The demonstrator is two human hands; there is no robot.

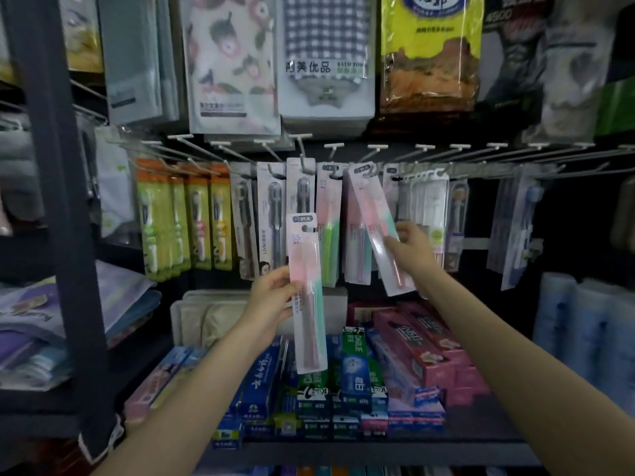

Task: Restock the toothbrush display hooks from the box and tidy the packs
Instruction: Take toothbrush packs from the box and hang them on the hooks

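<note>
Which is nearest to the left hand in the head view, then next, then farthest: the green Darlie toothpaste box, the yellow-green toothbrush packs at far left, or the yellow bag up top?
From the left hand:
1. Green Darlie toothpaste box, on the shelf below and to the right.
2. Yellow-green toothbrush packs, hanging up and to the left.
3. Yellow bag, top row, upper right.

dim, soft focus throughout; edges bowed and blurred; glare on pink pack (385, 249).

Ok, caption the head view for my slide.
Left hand holds a toothbrush pack while right hand hangs another pack on a hook.
</note>
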